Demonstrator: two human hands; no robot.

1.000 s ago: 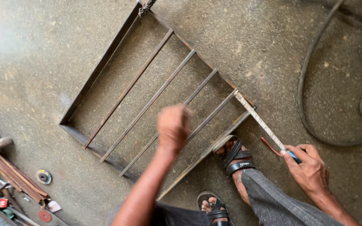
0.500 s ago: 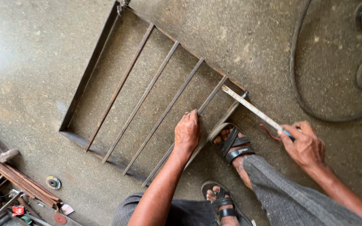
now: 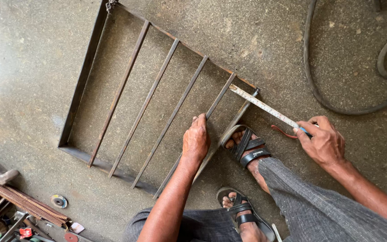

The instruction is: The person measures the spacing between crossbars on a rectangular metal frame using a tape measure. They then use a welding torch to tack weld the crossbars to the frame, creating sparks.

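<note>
A rusty metal frame (image 3: 82,80) with several parallel bars lies flat on the concrete floor. My left hand (image 3: 195,142) grips one of its bars (image 3: 218,99) near the frame's lower right end. My right hand (image 3: 322,141) holds a tape measure case, and the tape blade (image 3: 261,105) stretches up-left from it to the frame's right corner. A red strap (image 3: 282,132) hangs from the case. My sandalled foot (image 3: 246,148) rests beside the end bar of the frame, between my two hands.
Black hoses (image 3: 319,89) loop across the floor at the upper right. A bundle of rusty rods (image 3: 19,199), a hammer (image 3: 6,177), a grinding disc (image 3: 59,201) and small scraps lie at the lower left. My other foot (image 3: 242,213) is near the bottom edge.
My left hand came down from the air onto the frame bar and closed on it. The view shifted slightly; the tape stays stretched from my right hand to the frame corner.
</note>
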